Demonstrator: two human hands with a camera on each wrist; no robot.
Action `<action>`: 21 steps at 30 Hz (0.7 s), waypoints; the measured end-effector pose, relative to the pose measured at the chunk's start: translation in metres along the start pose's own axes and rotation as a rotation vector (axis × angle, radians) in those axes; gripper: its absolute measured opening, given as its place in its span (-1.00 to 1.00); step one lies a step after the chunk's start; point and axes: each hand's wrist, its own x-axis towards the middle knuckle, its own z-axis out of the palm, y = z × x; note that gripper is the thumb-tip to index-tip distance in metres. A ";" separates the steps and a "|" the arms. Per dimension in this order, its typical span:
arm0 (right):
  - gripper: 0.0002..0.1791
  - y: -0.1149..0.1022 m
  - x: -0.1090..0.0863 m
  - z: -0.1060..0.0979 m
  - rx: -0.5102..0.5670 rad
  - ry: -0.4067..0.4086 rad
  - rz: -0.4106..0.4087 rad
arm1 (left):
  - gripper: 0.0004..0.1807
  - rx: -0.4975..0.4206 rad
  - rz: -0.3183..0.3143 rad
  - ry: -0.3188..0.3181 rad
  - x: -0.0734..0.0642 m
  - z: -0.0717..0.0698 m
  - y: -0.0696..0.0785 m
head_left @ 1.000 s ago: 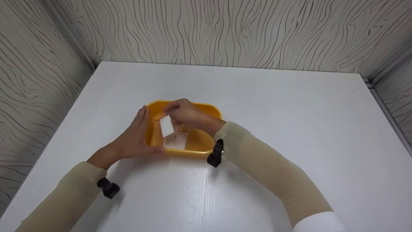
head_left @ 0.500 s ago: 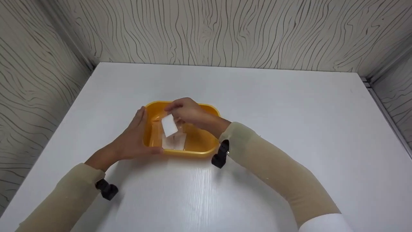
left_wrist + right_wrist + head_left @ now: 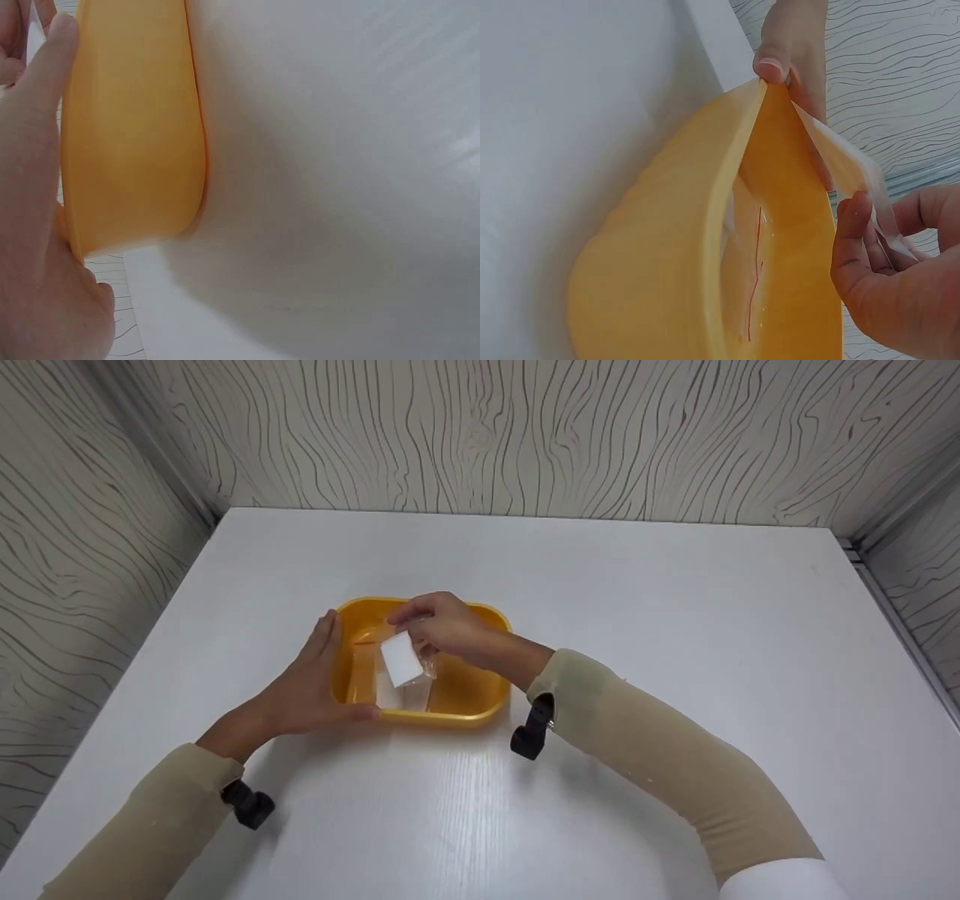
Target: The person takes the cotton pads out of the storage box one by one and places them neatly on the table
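A yellow plastic tub [image 3: 469, 690] stands on the white table. My left hand [image 3: 304, 690] holds its left end, the thumb along the front rim and the fingers against the side. Over the tub, my right hand [image 3: 446, 622] pinches a small clear plastic bag with a white flat piece [image 3: 402, 658] in it. In the right wrist view the bag [image 3: 847, 161] hangs tilted between thumb and fingers, above the rim. More clear bags [image 3: 390, 695] with pale contents lie in the tub below. One shows a thin red line [image 3: 756, 262], perhaps a zip seal.
Around the tub the white tabletop [image 3: 637, 607] spreads on every side. Wood-patterned panels [image 3: 480, 435] rise behind the table and at both sides. A small black camera mount [image 3: 532, 727] sits on the right wrist, another [image 3: 247, 804] on the left.
The right hand and its bag have shifted slightly right and a little towards me, and the white piece shows more fully. The left hand keeps its place on the tub.
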 end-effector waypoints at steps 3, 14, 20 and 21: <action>-0.60 -0.001 -0.003 -0.003 0.017 -0.002 -0.008 | 0.54 0.002 0.006 0.003 0.000 0.000 0.000; -0.62 -0.003 -0.012 -0.014 0.070 0.039 -0.030 | 0.57 0.020 -0.024 -0.018 0.000 -0.001 0.000; -0.60 -0.005 -0.018 -0.019 0.056 0.053 -0.033 | 0.58 0.015 -0.028 -0.014 -0.001 0.000 0.000; -0.61 -0.005 -0.019 -0.020 0.055 0.055 -0.033 | 0.58 0.012 -0.029 -0.013 -0.001 0.000 0.000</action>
